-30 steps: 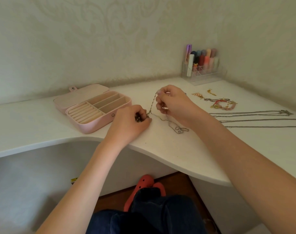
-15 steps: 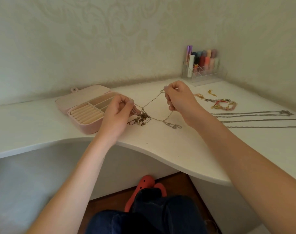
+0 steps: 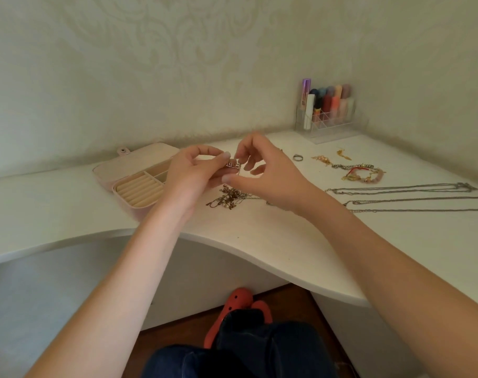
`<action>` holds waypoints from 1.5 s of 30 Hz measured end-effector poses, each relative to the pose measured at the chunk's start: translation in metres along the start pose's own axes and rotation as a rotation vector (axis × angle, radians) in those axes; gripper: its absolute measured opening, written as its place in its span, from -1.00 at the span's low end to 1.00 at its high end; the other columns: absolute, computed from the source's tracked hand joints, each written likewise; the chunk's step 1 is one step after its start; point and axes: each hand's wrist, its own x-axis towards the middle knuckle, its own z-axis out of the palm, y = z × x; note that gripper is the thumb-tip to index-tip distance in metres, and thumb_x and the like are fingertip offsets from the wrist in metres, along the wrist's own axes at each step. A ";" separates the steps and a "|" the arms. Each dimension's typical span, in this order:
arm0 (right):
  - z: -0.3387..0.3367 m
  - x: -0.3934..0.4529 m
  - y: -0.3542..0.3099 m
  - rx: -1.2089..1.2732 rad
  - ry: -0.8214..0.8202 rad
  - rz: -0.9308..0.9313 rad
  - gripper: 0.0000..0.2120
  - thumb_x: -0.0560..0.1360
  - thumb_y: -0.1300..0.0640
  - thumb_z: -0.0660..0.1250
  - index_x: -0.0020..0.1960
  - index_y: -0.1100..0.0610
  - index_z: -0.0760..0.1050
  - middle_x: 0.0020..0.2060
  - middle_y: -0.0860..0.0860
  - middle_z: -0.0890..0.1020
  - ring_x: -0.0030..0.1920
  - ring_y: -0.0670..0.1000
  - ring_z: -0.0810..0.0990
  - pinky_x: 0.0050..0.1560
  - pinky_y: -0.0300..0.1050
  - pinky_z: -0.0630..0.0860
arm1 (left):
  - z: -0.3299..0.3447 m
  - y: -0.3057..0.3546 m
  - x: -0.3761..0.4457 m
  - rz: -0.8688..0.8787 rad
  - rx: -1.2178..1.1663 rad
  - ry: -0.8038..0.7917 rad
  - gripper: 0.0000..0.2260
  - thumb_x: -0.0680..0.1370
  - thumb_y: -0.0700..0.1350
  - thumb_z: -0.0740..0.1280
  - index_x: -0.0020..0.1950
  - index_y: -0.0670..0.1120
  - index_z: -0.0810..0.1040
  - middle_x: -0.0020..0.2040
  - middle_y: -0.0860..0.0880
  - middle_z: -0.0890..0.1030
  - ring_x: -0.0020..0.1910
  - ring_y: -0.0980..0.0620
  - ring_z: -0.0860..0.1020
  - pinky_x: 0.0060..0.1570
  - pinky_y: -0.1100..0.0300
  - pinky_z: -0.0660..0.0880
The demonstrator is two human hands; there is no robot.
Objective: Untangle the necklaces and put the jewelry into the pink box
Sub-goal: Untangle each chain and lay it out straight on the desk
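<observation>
My left hand (image 3: 197, 174) and my right hand (image 3: 265, 170) are raised together above the white desk (image 3: 259, 236). Between their fingertips they pinch a small pendant (image 3: 232, 165) on a thin chain. Below them a tangled clump of gold chains with small beads (image 3: 229, 197) lies on the desk. The pink jewelry box (image 3: 135, 184) stands open to the left, partly hidden by my left hand; its ribbed ring slots are bare. Three long silver necklaces (image 3: 412, 199) lie stretched out on the right.
A ring (image 3: 298, 157), gold earrings (image 3: 343, 154) and a heap of bracelets (image 3: 362, 172) lie at the back right. A clear organiser with cosmetics (image 3: 329, 115) stands in the corner. The desk's curved front edge runs below my forearms.
Both hands have risen and come together, from spread apart with the chain stretched between them to pinching the pendant. The tangled clump stays on the desk.
</observation>
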 end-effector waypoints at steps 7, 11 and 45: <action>-0.003 0.005 0.005 -0.031 0.229 0.007 -0.97 0.48 0.22 0.37 -0.13 0.14 0.53 -0.26 0.01 0.61 -0.24 -0.02 0.60 -0.18 -0.25 0.54 | 0.009 -0.009 0.001 -0.054 -0.021 -0.076 -0.84 0.55 -0.20 0.33 0.10 -0.20 0.57 -0.09 -0.14 0.69 -0.06 -0.01 0.67 -0.03 0.17 0.59; -0.011 0.006 -0.006 0.448 0.158 0.119 -0.93 0.57 0.26 0.26 -0.04 0.28 0.47 -0.36 0.07 0.61 -0.31 0.00 0.63 -0.18 -0.15 0.62 | 0.011 -0.021 0.004 0.065 0.362 -0.131 -0.76 0.57 -0.13 0.30 0.24 0.00 0.52 -0.03 -0.04 0.67 -0.17 0.15 0.59 -0.06 0.17 0.52; -0.031 0.009 0.003 -0.020 0.399 0.069 -0.84 0.57 0.08 0.26 -0.14 0.05 0.57 -0.48 -0.04 0.53 -0.52 -0.15 0.27 -0.44 -0.22 0.34 | -0.003 -0.010 0.019 0.519 0.562 0.234 -0.35 0.36 -0.48 0.24 0.37 -0.01 0.35 0.25 0.10 0.47 -0.06 0.14 0.54 -0.15 0.34 0.48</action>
